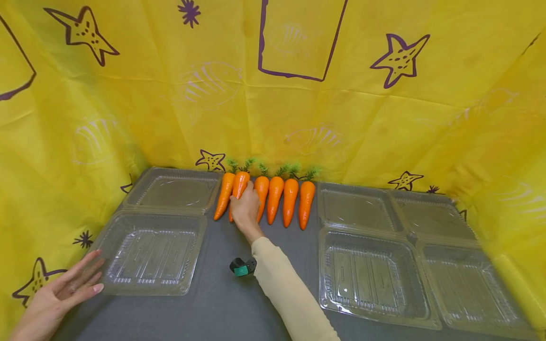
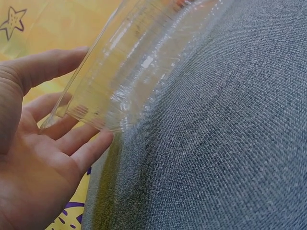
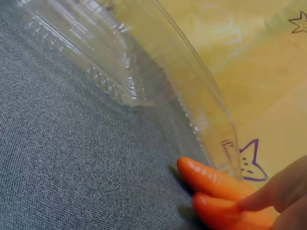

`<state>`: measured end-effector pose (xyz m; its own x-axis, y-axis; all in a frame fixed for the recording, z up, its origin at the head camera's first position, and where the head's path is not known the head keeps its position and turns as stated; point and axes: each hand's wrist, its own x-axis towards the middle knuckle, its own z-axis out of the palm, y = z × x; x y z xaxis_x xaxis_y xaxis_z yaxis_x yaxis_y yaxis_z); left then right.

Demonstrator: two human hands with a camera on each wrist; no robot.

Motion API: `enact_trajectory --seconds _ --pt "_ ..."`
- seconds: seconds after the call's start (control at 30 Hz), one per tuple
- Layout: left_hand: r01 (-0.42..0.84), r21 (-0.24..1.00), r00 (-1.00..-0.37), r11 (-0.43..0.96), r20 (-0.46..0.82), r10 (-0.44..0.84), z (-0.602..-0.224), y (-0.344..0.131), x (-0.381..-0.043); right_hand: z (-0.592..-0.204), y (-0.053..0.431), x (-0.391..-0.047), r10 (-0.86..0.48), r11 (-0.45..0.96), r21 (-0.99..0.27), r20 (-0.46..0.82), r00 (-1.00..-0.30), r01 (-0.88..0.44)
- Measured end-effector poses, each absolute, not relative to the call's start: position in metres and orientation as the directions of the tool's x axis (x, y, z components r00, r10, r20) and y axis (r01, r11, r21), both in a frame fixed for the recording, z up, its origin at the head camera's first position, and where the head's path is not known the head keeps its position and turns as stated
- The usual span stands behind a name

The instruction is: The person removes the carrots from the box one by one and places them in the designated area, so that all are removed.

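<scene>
Several orange carrots with green tops lie in a row along the back of the grey table. My right hand [image 1: 246, 208] grips the second carrot from the left [image 1: 241, 182], its thumb on the left side; the hand covers part of this carrot and of its right neighbour. The leftmost carrot [image 1: 224, 195] lies right beside it. In the right wrist view, the thumb overlaps the gripped carrot [image 3: 218, 211]. My left hand [image 1: 64, 296], fingers extended and spread, is at the outer front corner of the clear plastic container [image 1: 192, 265] on the left, holding nothing.
Another clear lidlike tray [image 1: 209, 194] adjoins behind the left container. On the right stand two more containers [image 1: 326, 270] [image 1: 431, 265] with trays behind them. A black strap with a green patch [image 1: 241, 271] is at the right sleeve. Yellow patterned cloth [image 1: 256, 118] walls the back and sides.
</scene>
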<state>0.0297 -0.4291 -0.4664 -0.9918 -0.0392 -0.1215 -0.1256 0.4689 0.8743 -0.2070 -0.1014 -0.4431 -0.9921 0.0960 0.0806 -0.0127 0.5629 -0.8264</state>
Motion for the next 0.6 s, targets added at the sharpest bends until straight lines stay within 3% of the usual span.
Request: enact_trajectory --seconds 0.23,0.6 --pt "-0.126 0.849 -0.991 0.514 -0.125 -0.036 -0.4655 -0.4290 0.0299 -0.4401 -0.1031 -0.2063 0.058 0.647 -0.762 0.058 -0.997 -0.007" --pt "-0.139 0.845 -0.990 0.516 -0.134 -0.046 -0.4647 -0.4287 0.0307 -0.4367 -0.0980 -0.2059 0.026 0.689 -0.720 0.145 -0.989 -0.088"
